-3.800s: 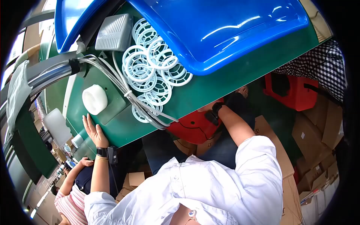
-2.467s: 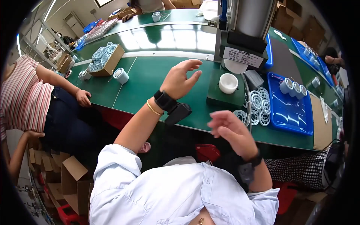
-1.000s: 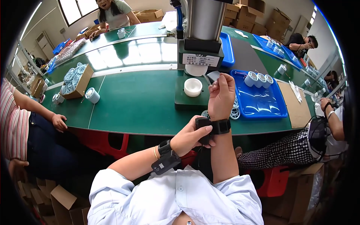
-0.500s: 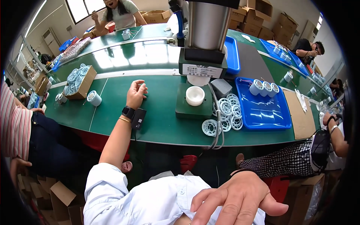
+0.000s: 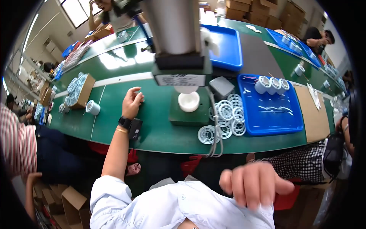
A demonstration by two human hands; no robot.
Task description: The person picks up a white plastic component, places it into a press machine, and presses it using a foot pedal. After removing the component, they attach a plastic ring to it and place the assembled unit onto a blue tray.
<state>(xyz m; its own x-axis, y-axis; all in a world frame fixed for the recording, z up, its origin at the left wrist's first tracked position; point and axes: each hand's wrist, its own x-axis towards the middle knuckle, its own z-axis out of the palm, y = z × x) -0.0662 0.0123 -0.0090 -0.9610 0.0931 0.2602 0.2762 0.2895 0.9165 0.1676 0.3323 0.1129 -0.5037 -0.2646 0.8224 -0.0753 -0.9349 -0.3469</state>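
Note:
My left hand [image 5: 132,102] rests on the green tabletop, fingers loosely bent and apart, with nothing in it. A black box-shaped device [image 5: 135,129] is beside my left wrist, which carries a dark watch. My right hand [image 5: 254,185] is raised in front of my shirt, below the table's front edge. Motion blurs it slightly; its thumb sticks out, the fingers point down, and I see nothing in it. Ahead stands a press [image 5: 179,68] over a green block, where a white round cup [image 5: 188,101] sits. Several pale blue plastic rings [image 5: 225,111] lie right of the block.
A blue tray [image 5: 272,114] at right holds three white-and-blue cylinders [image 5: 272,85]. Grey cables [image 5: 216,129] hang over the front edge. A cardboard box [image 5: 84,91] of rings and a lone cylinder [image 5: 92,107] are at left. People stand at both sides.
My right hand has drawn back and up slightly, its fingers bending down more. My left hand stays on the table. The whole view has shifted and tilted a little.

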